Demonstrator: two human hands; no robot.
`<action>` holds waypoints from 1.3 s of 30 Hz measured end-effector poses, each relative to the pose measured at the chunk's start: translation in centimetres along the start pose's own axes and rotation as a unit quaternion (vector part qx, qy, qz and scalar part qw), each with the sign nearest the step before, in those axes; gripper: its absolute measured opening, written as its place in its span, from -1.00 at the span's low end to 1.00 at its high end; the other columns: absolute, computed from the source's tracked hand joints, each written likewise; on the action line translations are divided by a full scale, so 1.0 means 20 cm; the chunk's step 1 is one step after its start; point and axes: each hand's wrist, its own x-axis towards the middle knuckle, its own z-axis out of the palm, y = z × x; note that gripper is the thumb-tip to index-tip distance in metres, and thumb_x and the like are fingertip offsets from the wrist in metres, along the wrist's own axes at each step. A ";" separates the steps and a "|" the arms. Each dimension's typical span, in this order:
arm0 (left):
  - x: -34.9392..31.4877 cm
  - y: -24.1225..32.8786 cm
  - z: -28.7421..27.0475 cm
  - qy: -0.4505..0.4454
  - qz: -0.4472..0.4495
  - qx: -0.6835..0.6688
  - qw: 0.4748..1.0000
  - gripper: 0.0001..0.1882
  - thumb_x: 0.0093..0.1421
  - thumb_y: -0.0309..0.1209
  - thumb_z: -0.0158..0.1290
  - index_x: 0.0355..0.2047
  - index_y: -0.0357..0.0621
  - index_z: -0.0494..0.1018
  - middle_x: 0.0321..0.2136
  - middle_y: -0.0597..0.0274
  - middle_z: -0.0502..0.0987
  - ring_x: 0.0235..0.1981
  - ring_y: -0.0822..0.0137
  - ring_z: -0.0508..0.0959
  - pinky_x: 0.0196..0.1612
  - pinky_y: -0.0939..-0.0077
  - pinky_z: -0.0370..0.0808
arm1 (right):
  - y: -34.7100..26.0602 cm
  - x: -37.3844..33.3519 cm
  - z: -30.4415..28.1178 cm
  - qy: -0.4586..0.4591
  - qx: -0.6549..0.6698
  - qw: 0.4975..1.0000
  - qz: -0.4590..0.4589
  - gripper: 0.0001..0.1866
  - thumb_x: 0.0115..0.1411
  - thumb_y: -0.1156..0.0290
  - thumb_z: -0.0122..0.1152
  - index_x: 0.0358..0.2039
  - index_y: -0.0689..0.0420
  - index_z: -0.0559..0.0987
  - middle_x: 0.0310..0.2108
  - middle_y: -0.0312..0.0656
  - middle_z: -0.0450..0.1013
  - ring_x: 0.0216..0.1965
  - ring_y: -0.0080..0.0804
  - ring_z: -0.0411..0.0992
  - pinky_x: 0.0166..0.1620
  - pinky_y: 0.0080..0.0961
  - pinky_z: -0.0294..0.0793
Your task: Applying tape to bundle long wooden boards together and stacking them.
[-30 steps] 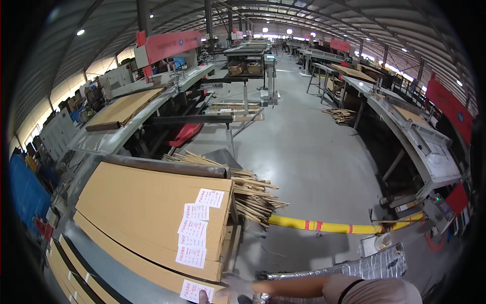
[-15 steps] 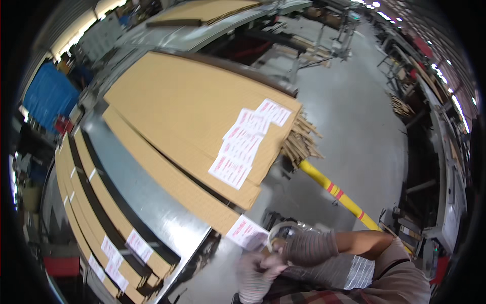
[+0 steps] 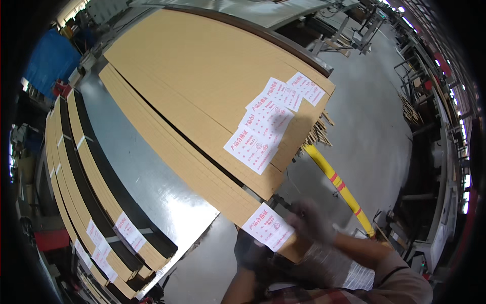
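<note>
A long, narrow tan cardboard strip [image 3: 202,185] reaches toward me, with a white label with red print [image 3: 267,227] lying near its end. My left hand [image 3: 250,252], gloved and in shadow, is at the strip's near edge beside the label. Its fingers are mostly hidden. My right hand [image 3: 310,220] is at the other edge by the label's right corner, smeared by motion, so its grip cannot be made out. Beside the strip lies a wide cardboard panel [image 3: 202,76] with several overlapping white labels [image 3: 266,131] along its near end.
Bundled narrow strips [image 3: 101,197] with dark bands and labels lie at the left on a metal table [image 3: 147,157]. A yellow post with red bands [image 3: 334,180] slants past the panel's right end, near a bunch of thin sticks [image 3: 318,133]. Clear-wrapped material [image 3: 329,261] lies below my right arm.
My hands were together around a roll of tape below the strip's end; now they are apart at its two edges, and the roll no longer shows. The view has shifted closer to the panel.
</note>
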 end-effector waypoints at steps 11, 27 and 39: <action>-0.31 0.40 1.17 0.171 0.239 0.474 0.830 -0.43 0.37 -0.05 -0.25 -0.51 -0.31 0.45 -0.53 0.20 0.52 -0.43 0.41 0.49 -0.31 0.43 0.46 | -0.15 -0.24 0.13 0.192 -0.160 0.949 -0.191 -0.31 -0.15 0.16 0.39 0.02 0.13 0.44 0.03 0.13 0.34 -0.13 -0.01 0.43 -0.12 -0.13 0.41; -0.28 0.34 1.01 0.032 0.208 0.682 0.701 -0.19 0.12 -0.23 0.18 0.23 -0.18 -0.05 -0.07 -0.02 0.44 -0.07 0.12 0.50 -0.04 0.24 0.47 | 0.05 0.21 -0.14 -0.288 -0.422 0.859 -0.030 -0.72 0.20 0.14 0.05 -0.27 0.07 0.56 -0.35 -0.07 0.54 -0.29 -0.12 0.54 -0.19 -0.24 0.49; -0.60 0.51 1.29 0.073 0.220 0.586 0.776 -0.54 0.08 -0.11 0.26 -0.43 -0.31 0.38 -0.47 0.06 0.42 -0.41 0.34 0.44 -0.35 0.43 0.38 | -0.36 -0.05 -0.20 -0.374 -0.292 0.860 -0.188 -0.55 0.23 0.14 0.08 -0.04 0.24 0.40 -0.10 0.05 0.43 -0.14 -0.11 0.50 -0.11 -0.16 0.50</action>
